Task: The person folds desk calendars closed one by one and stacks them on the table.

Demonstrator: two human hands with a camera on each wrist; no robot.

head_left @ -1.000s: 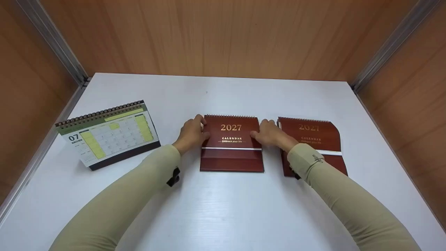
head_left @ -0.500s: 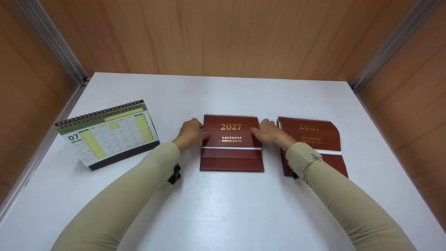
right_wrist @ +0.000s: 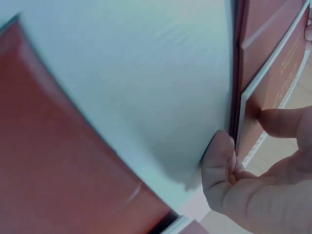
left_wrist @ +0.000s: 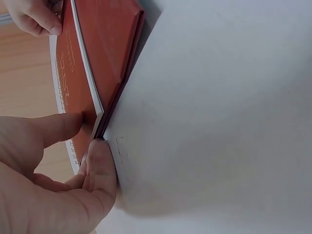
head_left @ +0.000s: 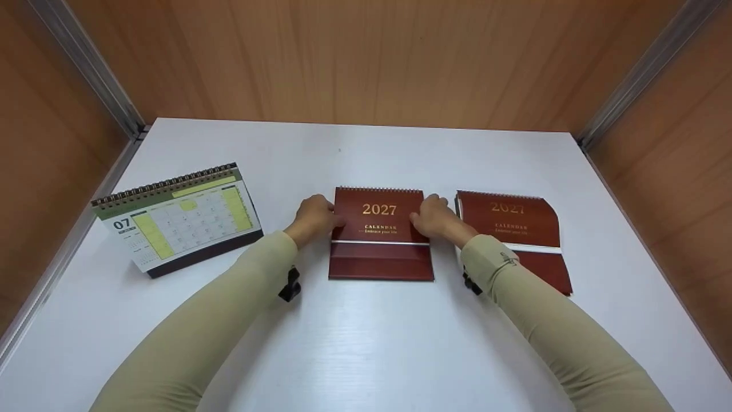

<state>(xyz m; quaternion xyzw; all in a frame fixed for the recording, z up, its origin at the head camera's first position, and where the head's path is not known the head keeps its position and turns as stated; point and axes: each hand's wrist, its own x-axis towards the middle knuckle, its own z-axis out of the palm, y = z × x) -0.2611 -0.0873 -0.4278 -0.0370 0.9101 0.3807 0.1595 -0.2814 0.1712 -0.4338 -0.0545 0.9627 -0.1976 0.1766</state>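
We've a brown wood-grain back wall [head_left: 366,63] at 12 o'clock, matching brown side panels [head_left: 46,154] at 9 & 3, long grey metal corner strips [head_left: 90,63] approx. 10 & 2, flat white tabletop [head_left: 366,377] w/ pale glare at 6.

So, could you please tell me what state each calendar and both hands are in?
Green-and-white calendar: standing propped, open at page 07.
Centre red calendar: 2027 cover showing, held at both sides.
Far-right red calendar: 2027 cover showing, bowed, partly hidden by the right sleeve.
Left hand: gripping the centre calendar's left edge.
Right hand: gripping its right edge.
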